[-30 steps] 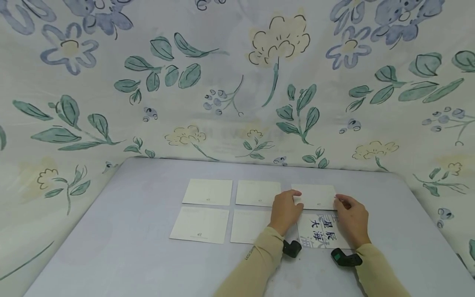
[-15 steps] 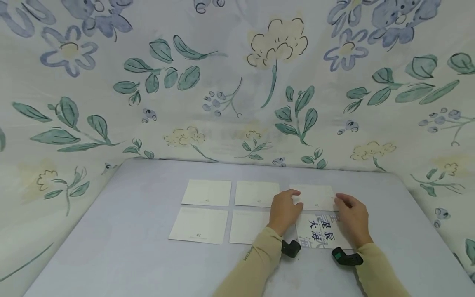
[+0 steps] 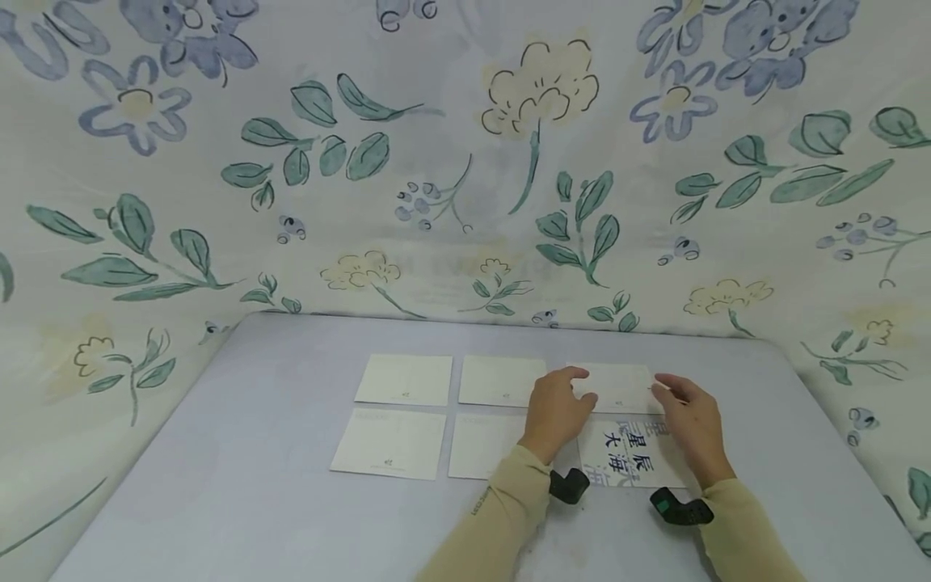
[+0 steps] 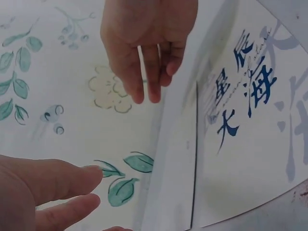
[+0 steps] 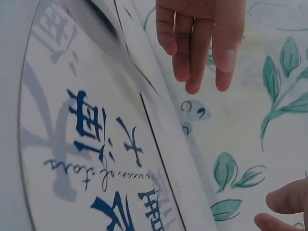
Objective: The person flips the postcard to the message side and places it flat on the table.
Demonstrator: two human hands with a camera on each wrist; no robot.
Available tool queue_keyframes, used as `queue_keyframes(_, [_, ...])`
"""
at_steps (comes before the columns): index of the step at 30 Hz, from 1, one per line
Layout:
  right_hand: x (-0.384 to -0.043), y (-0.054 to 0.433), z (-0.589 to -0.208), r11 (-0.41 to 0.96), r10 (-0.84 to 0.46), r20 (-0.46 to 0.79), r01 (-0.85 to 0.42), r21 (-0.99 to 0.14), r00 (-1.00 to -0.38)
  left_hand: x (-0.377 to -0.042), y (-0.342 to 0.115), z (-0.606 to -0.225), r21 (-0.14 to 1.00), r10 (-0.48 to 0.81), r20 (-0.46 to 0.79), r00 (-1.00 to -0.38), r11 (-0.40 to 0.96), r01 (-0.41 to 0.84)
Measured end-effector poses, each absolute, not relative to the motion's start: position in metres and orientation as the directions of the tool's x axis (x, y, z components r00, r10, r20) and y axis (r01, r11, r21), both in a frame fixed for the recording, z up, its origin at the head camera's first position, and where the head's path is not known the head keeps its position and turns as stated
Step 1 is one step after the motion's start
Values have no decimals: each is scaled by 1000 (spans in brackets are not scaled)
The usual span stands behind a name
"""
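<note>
In the head view, both hands frame a blank white card (image 3: 614,384) at the back right of a group of cards. My left hand (image 3: 556,416) is at its left edge, thumb and forefinger spread. My right hand (image 3: 694,424) stands at its right edge, fingers loosely bent. Nearer me lies a printed card (image 3: 629,454) with dark blue Chinese characters; the right hand covers part of its right side. In the left wrist view, the right hand (image 4: 150,45) shows at the top with nothing between its fingers. The right wrist view shows the left hand (image 5: 199,41) above the card, fingers hanging loosely.
To the left lie more white cards in two rows: two at the back (image 3: 403,379) (image 3: 502,381) and two in front (image 3: 389,443) (image 3: 483,446). The pale table (image 3: 276,485) meets a floral cloth (image 3: 407,202) behind. Black wrist cameras (image 3: 570,487) (image 3: 680,508) hang at both sleeves.
The right fingers have loosened and risen slightly from the blank card's right edge. The left hand has lifted a little. The cards lie as before; the whole view has shifted slightly.
</note>
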State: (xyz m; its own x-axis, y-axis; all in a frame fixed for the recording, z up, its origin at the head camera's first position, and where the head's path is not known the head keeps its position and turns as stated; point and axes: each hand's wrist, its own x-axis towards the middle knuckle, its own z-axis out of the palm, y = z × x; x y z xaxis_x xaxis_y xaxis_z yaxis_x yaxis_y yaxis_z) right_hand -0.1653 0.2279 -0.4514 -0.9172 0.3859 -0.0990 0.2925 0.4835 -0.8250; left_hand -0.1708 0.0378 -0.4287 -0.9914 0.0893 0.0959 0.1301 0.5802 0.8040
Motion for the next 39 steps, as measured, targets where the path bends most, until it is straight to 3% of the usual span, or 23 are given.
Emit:
queue_keyframes(8, [-156, 224, -440, 531, 336, -93, 270, -803, -937, -163, 27, -411, 800, 93, 63, -994, 590, 106])
queue_keyframes(16, [-156, 242, -466, 593, 308, -30, 217, -776, -951, -154, 21, -406, 733, 136, 53, -989, 667, 131])
queue_keyframes(24, [-126, 229, -434, 568, 258, -95, 231, -790, -961, -144, 13, -408, 623, 185, 126, -975, 750, 223])
queue_keyframes(28, [-119, 232, -435, 585, 241, -103, 229, -778, -965, -136, 11, -412, 564, 225, 178, -958, 774, 287])
queue_keyframes(39, [-109, 237, -445, 637, 225, -166, 274, -721, -960, -119, 9, -426, 463, 296, 167, -940, 818, 340])
